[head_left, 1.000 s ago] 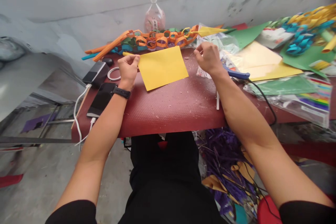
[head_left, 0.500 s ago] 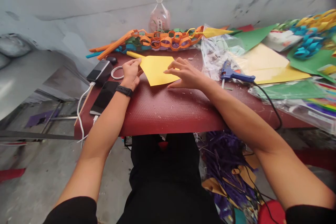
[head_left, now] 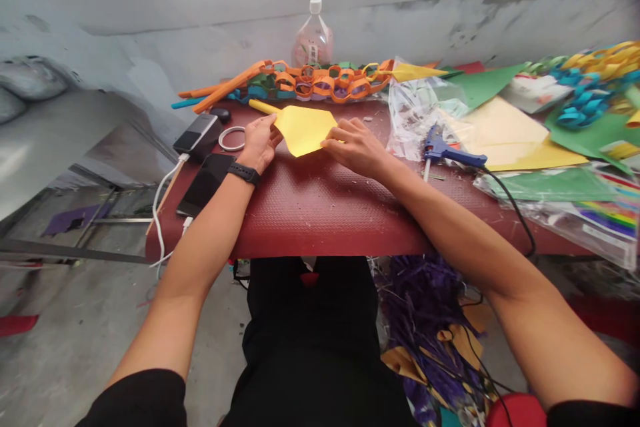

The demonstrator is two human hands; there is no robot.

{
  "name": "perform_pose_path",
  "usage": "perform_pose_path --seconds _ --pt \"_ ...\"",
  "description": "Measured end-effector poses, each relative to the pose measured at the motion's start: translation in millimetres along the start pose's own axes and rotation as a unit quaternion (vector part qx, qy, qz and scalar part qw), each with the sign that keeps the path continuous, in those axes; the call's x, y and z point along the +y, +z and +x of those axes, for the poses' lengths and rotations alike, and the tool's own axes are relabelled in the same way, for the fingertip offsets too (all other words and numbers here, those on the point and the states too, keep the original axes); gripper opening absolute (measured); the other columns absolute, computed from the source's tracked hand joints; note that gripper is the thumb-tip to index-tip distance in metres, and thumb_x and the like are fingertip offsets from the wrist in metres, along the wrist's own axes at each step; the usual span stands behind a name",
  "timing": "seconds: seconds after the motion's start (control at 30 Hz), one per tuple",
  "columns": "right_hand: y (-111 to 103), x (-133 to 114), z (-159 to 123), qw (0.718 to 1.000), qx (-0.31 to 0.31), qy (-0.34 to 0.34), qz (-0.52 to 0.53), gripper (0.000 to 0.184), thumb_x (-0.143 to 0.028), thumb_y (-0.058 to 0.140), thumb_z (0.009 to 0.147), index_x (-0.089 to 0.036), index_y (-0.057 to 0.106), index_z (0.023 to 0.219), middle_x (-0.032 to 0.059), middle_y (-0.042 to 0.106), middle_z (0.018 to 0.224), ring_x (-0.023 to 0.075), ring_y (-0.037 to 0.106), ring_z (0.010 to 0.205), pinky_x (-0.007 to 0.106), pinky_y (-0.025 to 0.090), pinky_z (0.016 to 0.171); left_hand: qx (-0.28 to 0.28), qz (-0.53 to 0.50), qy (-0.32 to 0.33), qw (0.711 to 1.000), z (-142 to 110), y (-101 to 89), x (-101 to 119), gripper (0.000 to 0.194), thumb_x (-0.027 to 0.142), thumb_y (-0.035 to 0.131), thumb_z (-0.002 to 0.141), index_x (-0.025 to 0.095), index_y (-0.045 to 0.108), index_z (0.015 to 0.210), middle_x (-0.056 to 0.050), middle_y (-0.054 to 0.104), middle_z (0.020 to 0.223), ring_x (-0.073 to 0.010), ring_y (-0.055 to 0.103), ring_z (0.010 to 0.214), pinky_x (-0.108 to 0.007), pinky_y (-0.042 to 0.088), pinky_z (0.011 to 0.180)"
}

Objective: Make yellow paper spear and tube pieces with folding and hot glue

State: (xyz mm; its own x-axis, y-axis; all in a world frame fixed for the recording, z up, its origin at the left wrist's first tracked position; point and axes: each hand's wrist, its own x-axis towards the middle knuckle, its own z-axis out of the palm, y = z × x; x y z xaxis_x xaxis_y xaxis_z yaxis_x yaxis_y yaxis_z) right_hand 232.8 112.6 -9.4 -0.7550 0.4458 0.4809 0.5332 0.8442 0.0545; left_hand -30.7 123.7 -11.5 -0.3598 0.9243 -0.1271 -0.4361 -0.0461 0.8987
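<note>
A yellow sheet of paper (head_left: 304, 130) is held between my two hands, just above the red table. My left hand (head_left: 261, 141) pinches its left side, with a black band on that wrist. On the opposite edge, my right hand (head_left: 353, 143) has its fingers closed on the paper's corner. The sheet bows slightly between them. Behind my left hand a rolled yellow strip (head_left: 264, 107) sticks out at the upper left; whether it is joined to the sheet I cannot tell.
Paper chains (head_left: 320, 83) lie along the back before a plastic bottle (head_left: 313, 40). A blue glue gun (head_left: 447, 149) rests right of my right hand, its cord trailing off the edge. Left are a phone (head_left: 207, 183), a tape ring (head_left: 231, 139) and a grey-black box (head_left: 196, 135).
My right hand's spread fingers have closed on the right edge of the yellow paper. The sheet now curves a little. The whole view has shifted slightly.
</note>
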Motion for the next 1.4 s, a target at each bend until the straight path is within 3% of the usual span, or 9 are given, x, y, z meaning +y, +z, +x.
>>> perform_pose_path --seconds 0.17,0.3,0.57,0.77,0.9,0.97,1.1,1.27,1.4 --pt "-6 3 2 0.994 0.062 0.076 0.055 0.033 -0.039 0.051 0.114 -0.030 0.072 0.091 0.0105 0.073 0.096 0.0328 0.062 0.100 0.055 0.051 0.093 -0.022 0.017 0.030 0.999 -3 1.5 2 0.022 0.034 0.079 0.103 0.023 0.065 0.089 -0.006 0.086 0.095 -0.0205 0.086 0.097 -0.029 0.069 0.083" --pt "-15 7 4 0.976 0.118 0.115 0.141 0.036 -0.051 0.064 0.104 -0.030 0.061 0.076 0.0089 0.069 0.086 0.0312 0.064 0.091 0.052 0.055 0.089 -0.091 0.008 0.040 0.995 -14 5.8 9 0.030 0.050 0.084 0.101 0.024 0.069 0.102 -0.005 0.086 0.101 -0.0209 0.085 0.102 -0.027 0.068 0.083" --pt "-54 -5 22 0.929 0.152 0.202 0.271 0.051 -0.070 0.081 0.089 -0.029 0.057 0.068 0.0023 0.063 0.074 0.0225 0.061 0.074 0.047 0.058 0.083 -0.174 -0.022 0.004 0.984 -30 11.4 22 0.026 0.030 0.073 0.107 0.030 0.066 0.132 0.001 0.080 0.103 -0.0147 0.079 0.080 -0.034 0.069 0.089" --pt "-99 -21 40 0.849 0.139 0.300 0.412 0.051 -0.066 0.094 0.078 -0.028 0.061 0.071 0.0009 0.062 0.077 0.0180 0.058 0.073 0.036 0.052 0.068 -0.235 -0.046 0.008 0.971 -29 6.0 29 0.031 0.036 0.079 0.100 0.030 0.071 0.130 -0.003 0.083 0.116 -0.0214 0.082 0.101 -0.039 0.067 0.097" --pt "-133 -30 50 0.773 0.170 0.371 0.485 0.035 -0.041 0.088 0.092 -0.025 0.063 0.074 0.0034 0.072 0.083 0.0153 0.061 0.067 0.034 0.049 0.063 -0.276 -0.062 0.036 0.958 -25 4.2 29 0.029 0.027 0.078 0.093 0.025 0.076 0.121 -0.005 0.083 0.130 -0.0239 0.081 0.118 -0.038 0.063 0.105" --pt "-143 -30 50 0.746 0.179 0.400 0.501 0.032 -0.032 0.080 0.099 -0.024 0.062 0.074 0.0021 0.071 0.080 0.0135 0.060 0.063 0.032 0.049 0.061 -0.281 -0.055 0.024 0.958 -23 4.2 30 0.026 0.022 0.076 0.091 0.022 0.077 0.117 -0.006 0.084 0.122 -0.0212 0.082 0.107 -0.035 0.064 0.099" --pt "-139 -21 40 0.702 0.158 0.468 0.514 0.029 -0.030 0.075 0.105 -0.024 0.068 0.078 0.0007 0.073 0.079 0.0125 0.065 0.065 0.027 0.052 0.061 -0.283 -0.017 -0.019 0.959 -24 3.5 34 0.026 0.010 0.068 0.087 0.021 0.079 0.108 -0.002 0.085 0.099 -0.0168 0.079 0.078 -0.028 0.062 0.075" --pt "-122 -12 17 0.641 0.117 0.567 0.504 0.022 -0.021 0.073 0.106 -0.022 0.076 0.084 0.0015 0.079 0.081 0.0134 0.070 0.065 0.027 0.056 0.063 -0.301 0.036 -0.057 0.951 -28 2.1 37 0.024 0.010 0.067 0.089 0.018 0.082 0.106 -0.004 0.086 0.099 -0.0181 0.078 0.077 -0.028 0.062 0.074" --pt "-115 -4 -5 0.635 0.092 0.581 0.500 0.020 -0.023 0.080 0.100 -0.024 0.074 0.081 0.0013 0.079 0.076 0.0141 0.070 0.061 0.025 0.056 0.058 -0.280 0.036 -0.064 0.957 -22 2.7 38 0.020 0.010 0.069 0.093 0.018 0.083 0.105 -0.004 0.086 0.099 -0.0182 0.078 0.080 -0.027 0.061 0.076"
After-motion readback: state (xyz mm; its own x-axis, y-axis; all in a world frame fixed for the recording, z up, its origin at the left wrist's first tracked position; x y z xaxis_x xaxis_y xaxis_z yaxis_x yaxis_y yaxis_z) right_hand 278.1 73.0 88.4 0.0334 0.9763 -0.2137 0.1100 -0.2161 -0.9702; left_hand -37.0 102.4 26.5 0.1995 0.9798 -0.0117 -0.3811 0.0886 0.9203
